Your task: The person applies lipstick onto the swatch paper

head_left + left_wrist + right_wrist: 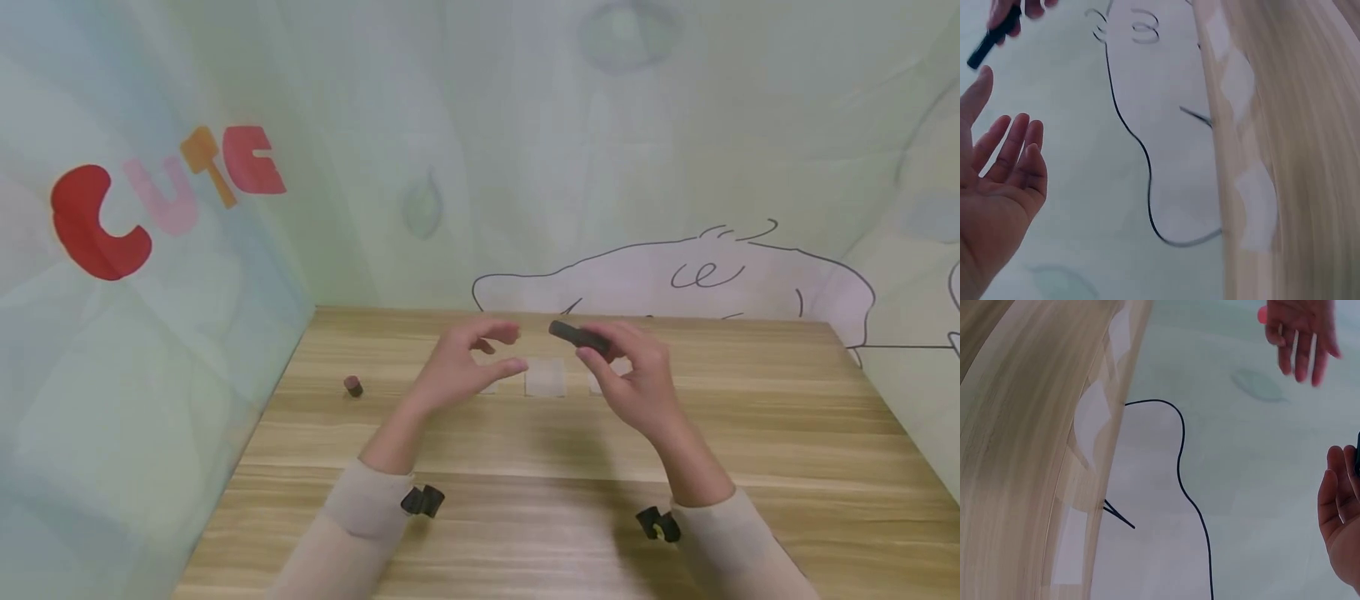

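My right hand (pixel 636 367) pinches a short, dark, stick-shaped tube (pixel 576 334) between thumb and fingers, raised over the back of the table. The tube's free end points left, toward my other hand. The left hand (pixel 468 360) hovers opposite with thumb and fingers spread apart and nothing between them. In the left wrist view the same tube (pixel 994 37) shows beyond the left thumb, apart from it. The right wrist view has only a sliver of the tube at its right edge. A small dark cylinder with a reddish-brown top (pixel 353 386) stands on the table to the left.
Three white paper squares lie in a row near the back of the wooden table (pixel 517 533); the middle square (pixel 544 378) shows fully, the outer two partly behind my hands. A printed cloth backdrop (pixel 360 125) rises behind the table and on its left. Black clips sit at both cuffs.
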The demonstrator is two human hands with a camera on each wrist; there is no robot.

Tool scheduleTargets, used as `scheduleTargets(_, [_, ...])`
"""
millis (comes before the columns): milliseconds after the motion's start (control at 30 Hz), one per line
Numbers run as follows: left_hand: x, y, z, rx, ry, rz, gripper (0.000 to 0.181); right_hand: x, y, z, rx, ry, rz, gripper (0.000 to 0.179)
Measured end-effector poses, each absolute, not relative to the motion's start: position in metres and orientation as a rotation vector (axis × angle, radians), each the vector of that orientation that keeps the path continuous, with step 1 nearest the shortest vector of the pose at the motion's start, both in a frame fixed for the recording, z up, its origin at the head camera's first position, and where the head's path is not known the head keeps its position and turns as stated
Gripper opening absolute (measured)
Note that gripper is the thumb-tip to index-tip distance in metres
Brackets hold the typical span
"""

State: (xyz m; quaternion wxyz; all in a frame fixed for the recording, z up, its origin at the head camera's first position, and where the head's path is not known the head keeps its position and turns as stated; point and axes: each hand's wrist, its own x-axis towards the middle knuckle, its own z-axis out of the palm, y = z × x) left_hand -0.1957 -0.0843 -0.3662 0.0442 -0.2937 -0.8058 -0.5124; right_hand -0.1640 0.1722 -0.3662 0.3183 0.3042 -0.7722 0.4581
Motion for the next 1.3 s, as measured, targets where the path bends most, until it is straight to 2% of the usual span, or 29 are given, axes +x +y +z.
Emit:
scheduleTargets(200, [-0.189,-0.059,-0.358,-0.983,-2.346,-1.743,0.036,-0.164,0.162,-0.366,0.869,-1.976,1.199,0.037])
scheduleTargets(333, [-0.184,-0.050,-0.354,-0.976,-2.298,-1.845,0.028,-0.164,0.157,-0.369,0.893,-1.973,1.214,0.025])
scheduleTargets(400, [-0.182,-0.048,-0.352,-0.932,-2.293,-1.870,0.023,-0.164,0.155,-0.370,0.892,-1.977,1.223,0.029])
scheduleTargets(533, [-0.180,-0.046,-0.350,-0.865,-2.261,-1.863,0.015,-0.164,0.152,-0.371,0.893,-1.975,1.225,0.025])
scheduleTargets(633, [-0.179,-0.048,-0.349,-0.875,-2.219,-1.847,0.012,-0.163,0.150,-0.372,0.891,-1.984,1.266,0.037])
scheduleTargets(1000, [-0.174,-0.052,-0.344,-0.945,-2.176,-1.877,0.011,-0.154,0.142,-0.376,0.878,-1.968,1.836,0.014])
scheduleTargets(1300, [-0.171,-0.054,-0.340,-0.993,-2.164,-1.922,0.015,-0.151,0.137,-0.376,0.827,-1.931,2.137,0.035])
